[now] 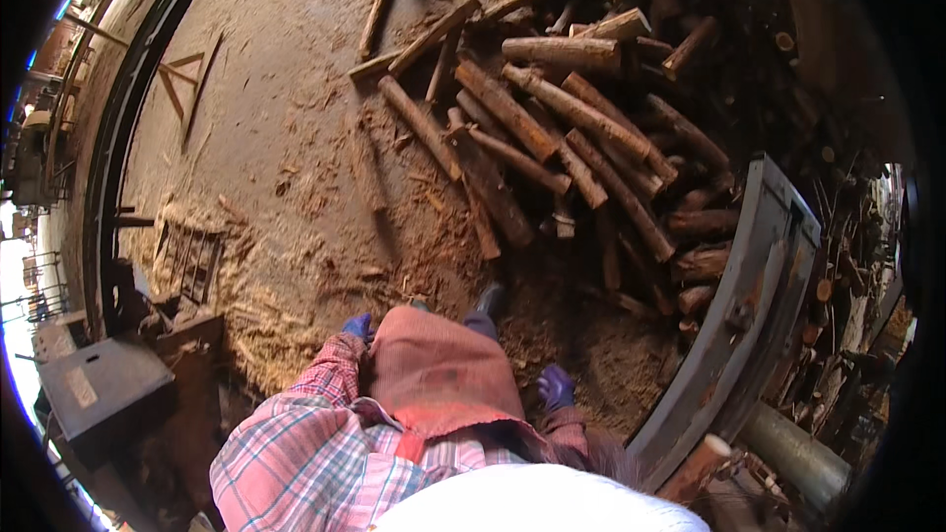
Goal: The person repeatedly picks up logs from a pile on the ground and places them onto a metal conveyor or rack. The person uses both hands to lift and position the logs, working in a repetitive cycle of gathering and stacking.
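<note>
My left hand (357, 326), in a blue-purple glove, hangs beside the left edge of my reddish apron (443, 365). Its fingers are small and partly hidden by the apron, so their shape cannot be made out. On the other side of the apron, my right hand (556, 387) hangs low in a purple glove. Its fingers look loose and a little apart, with nothing seen in them. Neither hand touches the cut logs (581, 113), which lie in a tangled heap ahead and to the right.
Wood chips and bark litter the ground (296, 138). At my right stands a curved-looking grey metal beam (739, 315), with a metal pipe (798, 458) and a log (697, 468) near its lower end. A dark metal box (103, 389) and a long black rail (123, 128) are at left.
</note>
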`<state>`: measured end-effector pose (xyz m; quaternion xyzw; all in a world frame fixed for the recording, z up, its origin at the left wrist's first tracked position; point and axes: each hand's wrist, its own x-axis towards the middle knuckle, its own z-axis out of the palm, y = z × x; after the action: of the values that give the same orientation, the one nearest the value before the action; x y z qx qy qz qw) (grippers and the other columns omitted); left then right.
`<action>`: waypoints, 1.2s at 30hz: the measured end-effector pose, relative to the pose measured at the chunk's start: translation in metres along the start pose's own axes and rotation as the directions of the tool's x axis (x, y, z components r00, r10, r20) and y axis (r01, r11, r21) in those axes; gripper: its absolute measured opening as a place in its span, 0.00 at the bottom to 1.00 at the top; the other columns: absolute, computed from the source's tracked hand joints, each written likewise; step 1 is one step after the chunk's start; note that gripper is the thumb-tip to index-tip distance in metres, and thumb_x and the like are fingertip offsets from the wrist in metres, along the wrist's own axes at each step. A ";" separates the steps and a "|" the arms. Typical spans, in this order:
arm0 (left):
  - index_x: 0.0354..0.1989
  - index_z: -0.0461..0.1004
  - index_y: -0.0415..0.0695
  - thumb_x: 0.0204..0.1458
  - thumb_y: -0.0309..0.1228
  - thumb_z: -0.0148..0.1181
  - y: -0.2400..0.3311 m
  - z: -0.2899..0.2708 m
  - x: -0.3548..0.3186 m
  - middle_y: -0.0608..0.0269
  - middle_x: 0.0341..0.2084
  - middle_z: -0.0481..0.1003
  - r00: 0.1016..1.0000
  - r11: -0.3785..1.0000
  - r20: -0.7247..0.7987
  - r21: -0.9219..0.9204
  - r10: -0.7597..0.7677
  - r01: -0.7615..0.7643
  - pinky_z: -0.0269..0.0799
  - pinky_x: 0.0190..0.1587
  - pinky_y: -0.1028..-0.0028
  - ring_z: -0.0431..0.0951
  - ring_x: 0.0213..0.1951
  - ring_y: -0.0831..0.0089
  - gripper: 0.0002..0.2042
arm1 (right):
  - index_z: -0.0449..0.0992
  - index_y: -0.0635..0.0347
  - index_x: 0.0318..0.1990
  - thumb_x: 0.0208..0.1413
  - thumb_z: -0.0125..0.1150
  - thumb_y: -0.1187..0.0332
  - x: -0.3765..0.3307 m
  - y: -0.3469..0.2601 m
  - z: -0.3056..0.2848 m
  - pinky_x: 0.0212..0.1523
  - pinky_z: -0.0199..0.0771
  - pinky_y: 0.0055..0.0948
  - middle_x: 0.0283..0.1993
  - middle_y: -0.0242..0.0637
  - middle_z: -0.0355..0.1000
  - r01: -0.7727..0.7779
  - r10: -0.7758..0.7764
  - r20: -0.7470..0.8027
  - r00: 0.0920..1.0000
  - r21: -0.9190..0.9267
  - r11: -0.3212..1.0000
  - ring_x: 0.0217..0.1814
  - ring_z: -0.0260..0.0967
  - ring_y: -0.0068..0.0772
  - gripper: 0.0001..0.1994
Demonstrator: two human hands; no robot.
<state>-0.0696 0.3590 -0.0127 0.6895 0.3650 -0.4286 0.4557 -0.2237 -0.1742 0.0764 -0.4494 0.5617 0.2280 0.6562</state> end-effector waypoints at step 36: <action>0.56 0.66 0.43 0.34 0.43 0.72 0.291 0.194 0.042 0.43 0.49 0.67 0.382 0.186 0.360 0.474 0.851 -0.861 0.68 0.51 0.56 0.69 0.48 0.47 0.37 | 0.69 0.61 0.55 0.56 0.48 0.43 0.234 -0.124 0.269 0.57 0.68 0.39 0.54 0.44 0.70 -0.291 -0.109 0.461 0.881 0.709 0.642 0.53 0.68 0.42 0.31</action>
<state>0.1556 0.0890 -0.0022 0.8732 -0.2399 -0.1965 0.3760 0.0814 -0.0561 -0.1123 -0.0336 0.4537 0.1046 0.8844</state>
